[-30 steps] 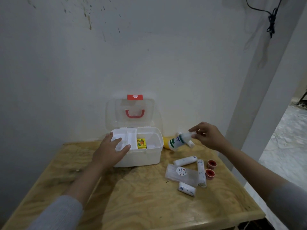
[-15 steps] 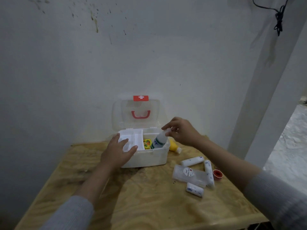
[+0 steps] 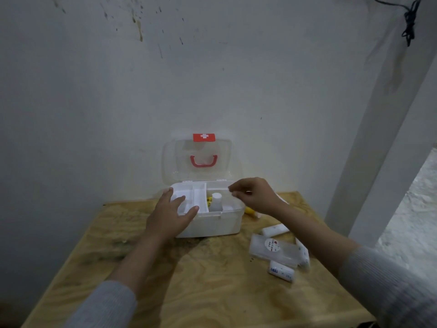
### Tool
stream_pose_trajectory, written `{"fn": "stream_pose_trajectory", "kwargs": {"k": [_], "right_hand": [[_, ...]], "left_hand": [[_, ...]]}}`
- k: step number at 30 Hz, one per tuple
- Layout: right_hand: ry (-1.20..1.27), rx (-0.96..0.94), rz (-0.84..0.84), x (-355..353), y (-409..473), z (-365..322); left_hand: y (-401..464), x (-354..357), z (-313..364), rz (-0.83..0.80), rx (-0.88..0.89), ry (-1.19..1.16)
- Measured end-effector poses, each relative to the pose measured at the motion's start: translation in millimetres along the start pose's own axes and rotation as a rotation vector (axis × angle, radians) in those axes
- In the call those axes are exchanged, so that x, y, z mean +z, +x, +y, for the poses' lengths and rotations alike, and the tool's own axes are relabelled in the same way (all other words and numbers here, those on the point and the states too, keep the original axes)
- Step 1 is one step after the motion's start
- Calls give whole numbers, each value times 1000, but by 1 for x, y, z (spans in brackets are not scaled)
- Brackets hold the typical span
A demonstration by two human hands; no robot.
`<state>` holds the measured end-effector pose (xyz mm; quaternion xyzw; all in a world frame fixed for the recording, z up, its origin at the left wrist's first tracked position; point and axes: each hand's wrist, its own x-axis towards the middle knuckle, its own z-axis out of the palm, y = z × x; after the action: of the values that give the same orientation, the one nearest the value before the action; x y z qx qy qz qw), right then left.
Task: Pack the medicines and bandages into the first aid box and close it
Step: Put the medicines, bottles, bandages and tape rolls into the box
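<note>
Table: a wooden table with strong grain stands against a grey wall.
Box: the white first aid box sits at the 12 o'clock edge of the table, close to the wall. Its clear lid stands open and upright, with a red handle and a red tag with a white cross.
Inside the box: a white tray fills the left part. In the right part a white bottle stands upright, and a small yellow pack is just at 9 o'clock of it, mostly hidden.
Left hand: the left hand lies on the front left corner of the box, palm down, fingers spread over the tray rim. It grips nothing.
Right hand: the right hand hovers over the right rim of the box. Thumb and forefinger tips are close together, and the other fingers are loosely curled. It holds nothing that I can see.
Still on the table: at 3 o'clock of the box lies a yellow item, partly behind the right wrist. At 4 o'clock lie a white roll, a clear flat case with a round sticker, a second roll in front of the case, and a third roll touching its right end.
Sleeves: both arms wear grey sleeves.
</note>
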<state>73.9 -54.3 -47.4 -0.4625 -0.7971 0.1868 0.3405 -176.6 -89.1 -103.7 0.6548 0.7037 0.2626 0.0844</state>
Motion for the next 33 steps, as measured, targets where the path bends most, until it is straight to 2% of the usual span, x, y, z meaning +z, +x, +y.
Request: {"fn": "stream_pose_trajectory", "kwargs": {"k": [2,4,8,12,17,21,26,33], "right_hand": [[7,75,151,-6,-2,17],[-58,191,214,-9,-5,36],[-146,436,100,3,-15,68],[-152,528,24,16,-17,78],[-141,537,111,21,-13,83],[24,501,265,12,-15,79],[172,430,464,-15,-23,65],[210,257,591,-57,-31,25]], "left_hand": [[0,0,0,4,1,-7],[0,1,0,4,0,-14],[0,1,0,18,3,-21],[0,2,-1,18,-1,-16],[-1,2,0,21,-6,-30],[1,2,0,27,-10,-47],[0,3,-1,27,-14,-40],[0,3,-1,30,-9,-47]]}}
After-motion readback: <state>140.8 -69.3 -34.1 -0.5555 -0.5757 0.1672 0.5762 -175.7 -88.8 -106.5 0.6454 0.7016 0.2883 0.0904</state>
